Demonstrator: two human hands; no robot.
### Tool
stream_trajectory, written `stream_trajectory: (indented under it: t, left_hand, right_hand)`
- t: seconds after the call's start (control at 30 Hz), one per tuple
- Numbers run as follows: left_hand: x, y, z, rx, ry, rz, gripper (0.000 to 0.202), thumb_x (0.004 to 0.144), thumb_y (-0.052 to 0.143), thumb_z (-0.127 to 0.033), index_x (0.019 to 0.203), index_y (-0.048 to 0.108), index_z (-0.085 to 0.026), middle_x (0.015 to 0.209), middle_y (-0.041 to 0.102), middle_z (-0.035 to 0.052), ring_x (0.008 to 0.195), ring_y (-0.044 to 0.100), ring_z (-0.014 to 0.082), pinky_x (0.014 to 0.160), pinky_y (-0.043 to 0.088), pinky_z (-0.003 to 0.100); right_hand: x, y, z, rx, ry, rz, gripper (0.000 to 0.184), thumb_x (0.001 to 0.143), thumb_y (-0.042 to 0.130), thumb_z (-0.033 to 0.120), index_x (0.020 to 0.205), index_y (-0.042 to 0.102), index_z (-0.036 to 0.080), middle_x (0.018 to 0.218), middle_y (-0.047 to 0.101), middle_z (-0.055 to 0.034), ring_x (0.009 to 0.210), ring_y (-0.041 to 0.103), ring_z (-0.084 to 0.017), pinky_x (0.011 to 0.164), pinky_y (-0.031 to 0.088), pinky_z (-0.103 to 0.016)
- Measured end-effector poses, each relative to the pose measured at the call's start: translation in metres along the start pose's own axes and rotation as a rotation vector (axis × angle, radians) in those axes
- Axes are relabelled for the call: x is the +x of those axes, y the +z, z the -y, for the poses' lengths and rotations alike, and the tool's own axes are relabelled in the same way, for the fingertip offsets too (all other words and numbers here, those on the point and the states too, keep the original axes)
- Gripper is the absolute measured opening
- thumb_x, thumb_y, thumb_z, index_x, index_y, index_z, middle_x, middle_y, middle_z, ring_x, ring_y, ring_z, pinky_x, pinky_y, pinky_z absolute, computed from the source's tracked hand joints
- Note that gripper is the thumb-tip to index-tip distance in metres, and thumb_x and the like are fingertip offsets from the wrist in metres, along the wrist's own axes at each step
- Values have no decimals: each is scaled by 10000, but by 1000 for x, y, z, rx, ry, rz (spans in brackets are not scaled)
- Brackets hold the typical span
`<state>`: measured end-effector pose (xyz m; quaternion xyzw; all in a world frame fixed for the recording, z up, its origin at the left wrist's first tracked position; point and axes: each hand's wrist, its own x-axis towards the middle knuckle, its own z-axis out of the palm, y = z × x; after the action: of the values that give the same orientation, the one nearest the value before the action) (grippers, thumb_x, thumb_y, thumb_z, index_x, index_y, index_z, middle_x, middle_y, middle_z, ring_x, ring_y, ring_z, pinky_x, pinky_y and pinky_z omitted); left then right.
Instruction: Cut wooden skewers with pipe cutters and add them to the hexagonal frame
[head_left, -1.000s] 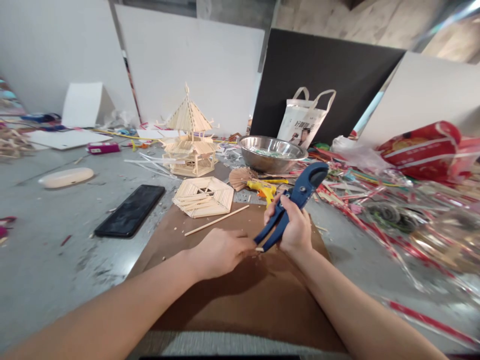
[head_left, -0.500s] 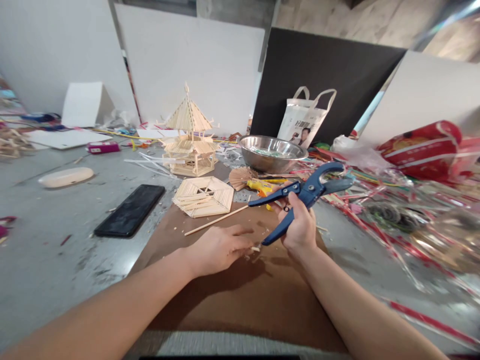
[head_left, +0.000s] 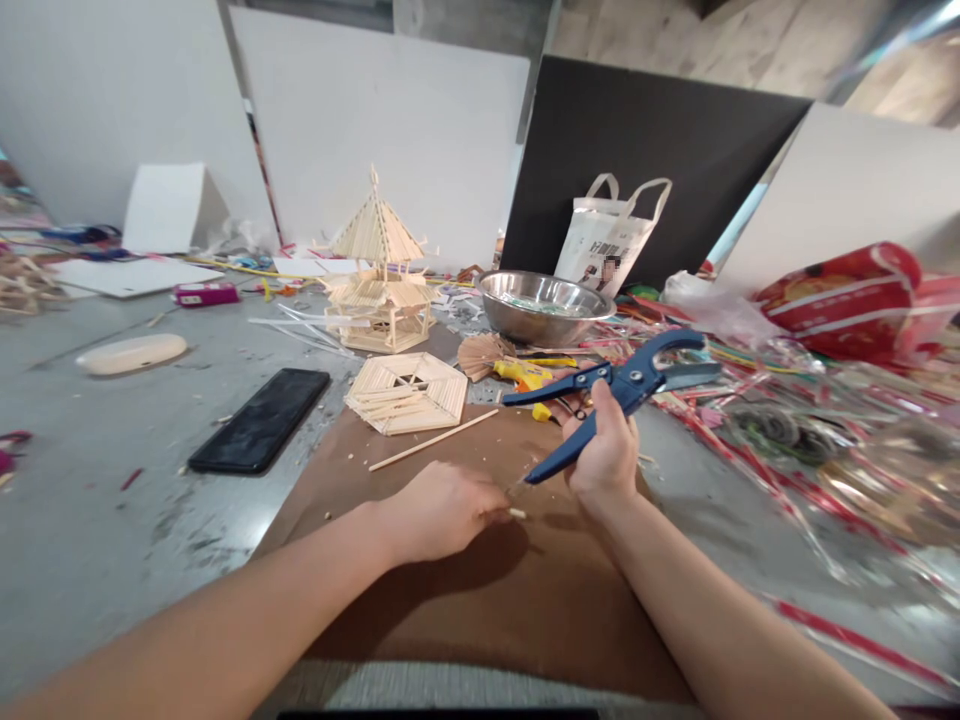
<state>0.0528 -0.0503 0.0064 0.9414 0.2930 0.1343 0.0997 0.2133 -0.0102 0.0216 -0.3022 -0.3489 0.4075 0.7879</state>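
My left hand is closed in a pinch low over the brown board. From its fingertips pokes the pale end of a short wooden stick. In my right hand lies a blue pipe cutter, its handles spread and its curved jaw pointing away to the right. One handle tip comes down close to my left fingers. A longer wooden stick rests beyond my left hand, beside a flat hexagonal stick panel. Behind them stands a stick pavilion model.
A black phone and a white case lie on the grey table to the left. A yellow glue gun is behind the cutter, near a steel bowl. Red-and-white strips and plastic wrap clutter the right.
My left fingers have closed together around the short stick and shifted slightly nearer to me. The pipe cutter has moved a little to the right, away from the longer stick.
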Motion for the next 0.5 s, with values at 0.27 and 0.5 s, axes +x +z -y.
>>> stream_trajectory:
  t: [0.27,0.5]
  left_hand:
    - [-4,-4,14,101,-110,-90,274,825,327,-238,739,576,-159,722,581,29,681,551,132,603,410,231]
    - [-3,-4,8,-93,-109,-157,244,820,346,-256,828,577,-177,932,567,37,805,544,121,705,408,216]
  right_hand:
    - [21,-9,5,-54,-145,-135,193,646,570,312,775,544,171,717,583,11,767,570,-164,674,468,-343]
    - [9,-2,5,-91,-76,-118,249,644,570,331,837,556,174,735,597,10,743,579,-149,670,465,-310]
